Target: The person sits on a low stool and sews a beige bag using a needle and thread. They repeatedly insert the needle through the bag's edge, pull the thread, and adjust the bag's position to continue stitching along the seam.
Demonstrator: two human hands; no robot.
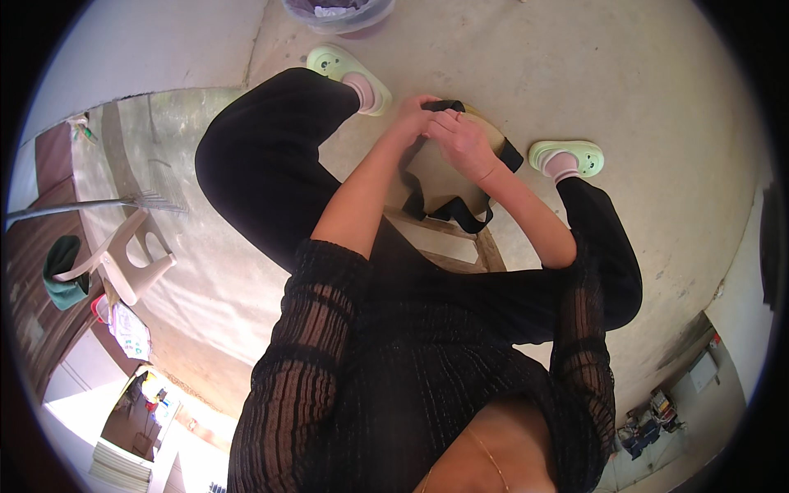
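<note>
A rounded beige woven item [445, 175], possibly a hat or a bag, is between my knees, low in front of me. A wide black fabric band [453, 212] hangs from it in a loose loop at the near side, and another black patch of band shows at its right edge. My left hand [414, 120] and my right hand [459, 138] meet at the item's far rim, fingers closed on the black band there. The fingertips overlap, so the exact grip of each is partly hidden.
A wooden stool frame [490, 249] shows just below the item. My feet in pale green clogs [567, 158] rest on the concrete floor. Ahead stands a lined waste bin [339, 18]. To the left are a plastic stool [132, 256], a metal rake [148, 200] and a green cloth [65, 277].
</note>
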